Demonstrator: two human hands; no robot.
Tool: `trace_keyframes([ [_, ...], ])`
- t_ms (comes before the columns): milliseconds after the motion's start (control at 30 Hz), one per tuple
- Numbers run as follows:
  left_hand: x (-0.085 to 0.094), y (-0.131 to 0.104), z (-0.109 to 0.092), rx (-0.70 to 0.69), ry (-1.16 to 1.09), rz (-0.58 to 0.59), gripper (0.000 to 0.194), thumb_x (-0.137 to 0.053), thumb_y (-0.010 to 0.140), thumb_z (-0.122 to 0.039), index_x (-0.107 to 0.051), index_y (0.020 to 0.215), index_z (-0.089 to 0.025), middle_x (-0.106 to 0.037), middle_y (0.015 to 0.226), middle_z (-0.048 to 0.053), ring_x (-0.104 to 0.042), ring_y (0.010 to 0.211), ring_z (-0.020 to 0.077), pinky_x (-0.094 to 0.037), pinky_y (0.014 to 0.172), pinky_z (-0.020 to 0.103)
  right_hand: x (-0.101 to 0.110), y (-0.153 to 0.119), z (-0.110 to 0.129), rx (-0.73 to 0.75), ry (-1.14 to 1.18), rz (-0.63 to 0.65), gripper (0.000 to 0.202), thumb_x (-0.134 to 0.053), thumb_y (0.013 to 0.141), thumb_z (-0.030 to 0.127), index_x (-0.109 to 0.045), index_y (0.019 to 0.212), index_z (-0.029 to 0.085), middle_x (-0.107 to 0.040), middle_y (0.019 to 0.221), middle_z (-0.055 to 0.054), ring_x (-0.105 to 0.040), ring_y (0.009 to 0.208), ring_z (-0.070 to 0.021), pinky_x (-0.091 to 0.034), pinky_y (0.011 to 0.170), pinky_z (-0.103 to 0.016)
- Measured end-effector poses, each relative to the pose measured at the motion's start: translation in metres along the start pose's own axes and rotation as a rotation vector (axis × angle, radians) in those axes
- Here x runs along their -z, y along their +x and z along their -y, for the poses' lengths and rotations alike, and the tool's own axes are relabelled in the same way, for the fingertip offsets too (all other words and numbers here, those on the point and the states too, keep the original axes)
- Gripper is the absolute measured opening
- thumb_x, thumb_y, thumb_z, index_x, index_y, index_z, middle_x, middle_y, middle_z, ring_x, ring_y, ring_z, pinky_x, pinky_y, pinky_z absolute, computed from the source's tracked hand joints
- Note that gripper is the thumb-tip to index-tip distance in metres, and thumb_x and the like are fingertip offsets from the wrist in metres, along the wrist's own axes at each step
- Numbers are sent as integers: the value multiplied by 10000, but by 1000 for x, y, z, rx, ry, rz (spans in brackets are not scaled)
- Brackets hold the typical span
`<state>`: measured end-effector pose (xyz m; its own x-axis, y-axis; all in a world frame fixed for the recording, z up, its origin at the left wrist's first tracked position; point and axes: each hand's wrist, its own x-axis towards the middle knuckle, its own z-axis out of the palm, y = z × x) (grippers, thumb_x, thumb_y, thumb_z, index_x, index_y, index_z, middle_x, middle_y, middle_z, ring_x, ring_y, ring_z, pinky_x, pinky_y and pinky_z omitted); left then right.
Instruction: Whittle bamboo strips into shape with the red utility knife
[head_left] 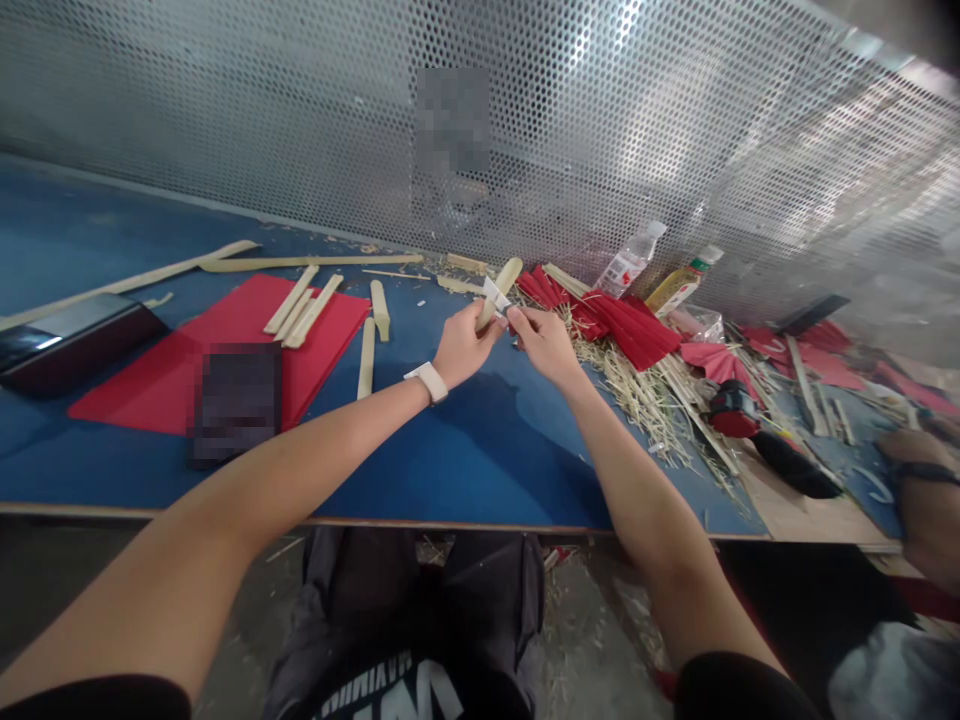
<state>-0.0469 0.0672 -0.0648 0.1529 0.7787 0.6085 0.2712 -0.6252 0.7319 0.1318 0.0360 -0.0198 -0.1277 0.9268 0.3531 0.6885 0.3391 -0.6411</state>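
Observation:
Above the blue table, my left hand is closed round a pale strip of split bamboo whose rounded end points away from me. A small white piece, perhaps paper or sandpaper, lies against the strip. My right hand pinches at the near end of that white piece, close to the left fingers. Two loose bamboo pieces lie just left of my left hand. Right of my right hand spreads a heap of straw-like shavings with folded red paper.
Red sheets carry several bamboo sticks and a dark phone-like object. A black device stands far left. Two bottles stand by the perforated metal screen. A black-and-red tool and another person's arm are at right.

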Motion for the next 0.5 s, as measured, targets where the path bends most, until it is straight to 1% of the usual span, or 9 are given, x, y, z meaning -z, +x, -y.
trace_keyframes([
  [67,-2,0,-3,1,-10,-22,313,-733,1037,-335,-512,838,-239,-641,753,15,-585,698,185,-462,696,342,-1,-1,2,-11,-9,-30,757,-371,1060,914,-614,797,247,-590,652,-31,-592,671,-211,-407,676,-342],
  [167,-3,1,-5,-3,-8,-45,331,-718,1049,-338,-495,823,-242,-606,729,8,-550,674,179,-441,678,338,-3,-3,5,-7,-32,-74,798,-339,1036,959,-610,798,247,-602,666,-39,-592,678,-214,-403,676,-346],
  [233,-1,2,-5,-8,9,-54,374,-725,1050,-375,-471,807,-247,-577,709,4,-525,659,177,-412,661,339,-5,-4,6,-6,-35,-91,832,-328,999,1008,-597,785,251,-606,667,-43,-594,684,-217,-398,674,-348],
  [300,2,1,-8,1,23,-63,430,-734,1051,-449,-455,790,-250,-549,684,-4,-502,639,173,-388,645,338,-8,-1,4,-37,10,-125,849,-323,963,1047,-576,778,258,-584,652,-41,-579,668,-217,-391,649,-349],
  [367,3,-3,-15,7,19,-46,503,-741,1043,-545,-444,762,-251,-520,653,-15,-487,618,163,-387,637,335,-9,3,-3,-122,138,-168,853,-289,948,1066,-558,805,270,-509,611,-17,-513,588,-203,-365,585,-350],
  [433,0,-10,-25,-1,-17,-2,559,-725,1042,-624,-440,740,-249,-497,632,-22,-486,605,155,-408,641,336,-4,9,-12,-216,285,-209,852,-272,940,1074,-563,864,277,-413,582,21,-408,502,-181,-317,515,-347],
  [500,-4,-18,-36,-1,-100,32,555,-640,1088,-656,-456,761,-248,-497,642,-18,-502,610,155,-427,647,341,4,13,-23,-242,344,-261,862,-306,917,1089,-594,922,277,-360,584,45,-346,470,-167,-285,481,-344],
])
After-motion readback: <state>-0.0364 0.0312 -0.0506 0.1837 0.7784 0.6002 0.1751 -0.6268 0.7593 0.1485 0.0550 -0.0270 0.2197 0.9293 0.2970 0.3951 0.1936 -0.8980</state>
